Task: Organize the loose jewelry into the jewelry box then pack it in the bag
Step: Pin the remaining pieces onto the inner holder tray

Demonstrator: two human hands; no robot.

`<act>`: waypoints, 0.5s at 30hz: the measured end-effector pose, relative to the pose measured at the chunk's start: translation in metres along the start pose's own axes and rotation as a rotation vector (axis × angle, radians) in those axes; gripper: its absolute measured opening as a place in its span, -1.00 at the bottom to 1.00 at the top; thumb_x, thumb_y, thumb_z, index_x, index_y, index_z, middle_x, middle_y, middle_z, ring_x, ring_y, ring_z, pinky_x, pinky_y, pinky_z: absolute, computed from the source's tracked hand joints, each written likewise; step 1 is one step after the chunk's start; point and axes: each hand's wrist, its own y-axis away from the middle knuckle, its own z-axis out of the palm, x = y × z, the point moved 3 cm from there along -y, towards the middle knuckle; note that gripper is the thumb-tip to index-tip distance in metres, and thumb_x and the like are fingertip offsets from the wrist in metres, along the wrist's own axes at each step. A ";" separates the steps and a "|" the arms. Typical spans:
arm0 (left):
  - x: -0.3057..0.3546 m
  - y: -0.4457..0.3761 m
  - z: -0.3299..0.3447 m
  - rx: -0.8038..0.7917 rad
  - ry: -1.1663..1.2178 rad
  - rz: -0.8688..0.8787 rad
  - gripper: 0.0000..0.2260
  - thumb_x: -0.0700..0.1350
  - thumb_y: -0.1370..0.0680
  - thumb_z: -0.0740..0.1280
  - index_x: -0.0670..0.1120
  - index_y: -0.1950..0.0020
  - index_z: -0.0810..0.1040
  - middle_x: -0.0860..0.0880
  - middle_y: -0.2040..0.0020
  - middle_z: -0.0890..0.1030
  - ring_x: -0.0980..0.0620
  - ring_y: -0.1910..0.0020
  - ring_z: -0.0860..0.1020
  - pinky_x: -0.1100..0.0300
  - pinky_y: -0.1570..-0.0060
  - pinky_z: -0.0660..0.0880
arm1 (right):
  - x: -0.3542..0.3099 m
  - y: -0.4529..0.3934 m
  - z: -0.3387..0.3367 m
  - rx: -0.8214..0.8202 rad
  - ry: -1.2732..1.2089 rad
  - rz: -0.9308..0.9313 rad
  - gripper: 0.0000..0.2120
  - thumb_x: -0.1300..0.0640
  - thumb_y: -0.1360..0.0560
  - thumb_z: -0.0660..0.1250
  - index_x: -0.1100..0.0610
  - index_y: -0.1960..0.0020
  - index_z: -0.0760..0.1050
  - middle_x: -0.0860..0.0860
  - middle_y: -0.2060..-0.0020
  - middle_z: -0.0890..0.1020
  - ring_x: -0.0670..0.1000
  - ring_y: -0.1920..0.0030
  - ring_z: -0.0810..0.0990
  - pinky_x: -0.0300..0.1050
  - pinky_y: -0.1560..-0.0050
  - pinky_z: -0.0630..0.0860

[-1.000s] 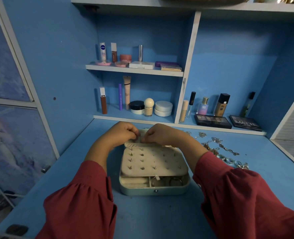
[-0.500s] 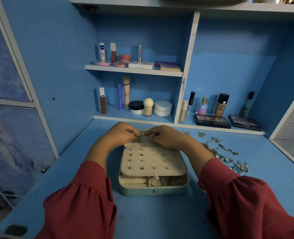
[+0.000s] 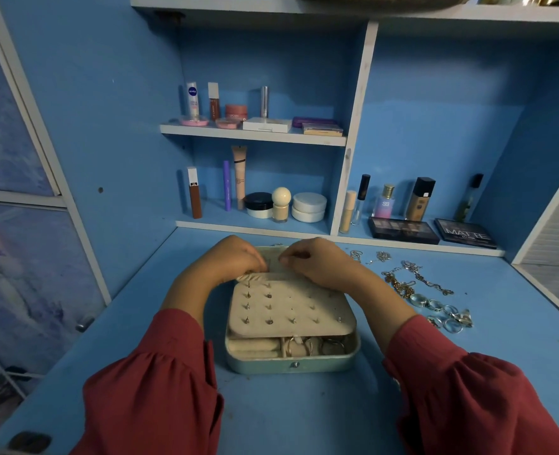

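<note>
Both hands work at the far edge of the jewelry box (image 3: 291, 362), fingers curled. Left hand (image 3: 235, 257) has its fingertips bunched at the far rim of the cream earring panel (image 3: 288, 310); right hand (image 3: 317, 261) pinches with thumb and forefinger just beside it, over the pale lid lining. What either pinch holds is too small to tell.

Box position: centre of the blue desk (image 3: 271, 412), between the two red sleeves, clasp side nearest the person. The earring panel lies across the open box and carries several studs, most in its left columns and nearest row. Below the panel's near edge, the front compartments show: a cream ring roll at left, rings (image 3: 299, 346) at centre and right.

Loose jewelry on the desk, right of the box:
- chains (image 3: 416, 274), tangled, near the right forearm;
- silver rings (image 3: 448, 318), in a cluster nearer the person.

Cosmetics stand on the shelves (image 3: 255, 134) behind.
</note>
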 end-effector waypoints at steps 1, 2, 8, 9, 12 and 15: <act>-0.001 0.000 0.000 0.000 0.012 0.008 -0.84 -0.28 -0.48 0.36 -0.07 0.19 0.68 0.06 0.20 0.63 0.16 0.14 0.55 0.35 0.17 0.41 | 0.004 0.001 -0.005 0.078 -0.052 0.025 -0.81 0.04 -0.57 0.28 0.03 -0.10 0.62 -0.07 -0.02 0.63 -0.08 -0.02 0.54 -0.18 -0.04 0.43; -0.001 -0.001 -0.001 0.006 0.023 0.018 -0.84 -0.27 -0.49 0.35 -0.05 0.17 0.68 0.06 0.16 0.65 0.16 0.10 0.56 0.34 0.14 0.41 | 0.012 0.002 -0.011 0.156 -0.092 0.068 -0.82 0.06 -0.57 0.28 0.04 -0.09 0.63 -0.07 0.02 0.63 -0.07 -0.01 0.54 -0.18 -0.02 0.44; 0.003 -0.006 0.002 0.163 0.117 0.110 -0.85 -0.26 -0.50 0.37 -0.01 0.12 0.66 0.06 0.07 0.64 0.14 0.06 0.57 0.25 0.01 0.49 | 0.079 0.015 -0.045 0.431 0.150 0.417 -0.78 0.22 -0.55 0.18 0.11 0.07 0.61 0.13 0.07 0.66 0.17 0.07 0.58 -0.07 0.13 0.48; 0.005 -0.007 0.004 0.178 0.129 0.129 -0.85 -0.27 -0.50 0.37 -0.02 0.11 0.66 0.07 0.09 0.63 0.12 0.08 0.56 0.24 0.02 0.49 | 0.087 0.018 -0.048 0.435 0.200 0.456 -0.78 0.25 -0.52 0.17 0.11 0.12 0.59 0.15 0.08 0.65 0.20 0.09 0.58 -0.06 0.15 0.48; 0.012 -0.008 0.015 0.159 0.143 0.169 -0.82 -0.28 -0.50 0.36 0.00 0.09 0.65 0.08 0.09 0.62 0.11 0.10 0.55 0.30 0.07 0.48 | 0.104 0.023 -0.055 0.419 0.311 0.555 -0.75 0.32 -0.48 0.20 0.14 0.00 0.61 0.17 0.02 0.63 0.23 0.01 0.55 -0.04 0.10 0.46; 0.014 -0.010 0.025 0.111 0.091 0.186 -0.81 -0.27 -0.50 0.36 0.03 0.08 0.64 0.08 0.05 0.62 0.08 0.01 0.57 0.22 -0.04 0.51 | 0.113 0.025 -0.057 0.378 0.401 0.627 -0.72 0.28 -0.53 0.18 0.14 -0.15 0.57 0.16 -0.13 0.58 0.21 -0.17 0.47 0.00 -0.06 0.44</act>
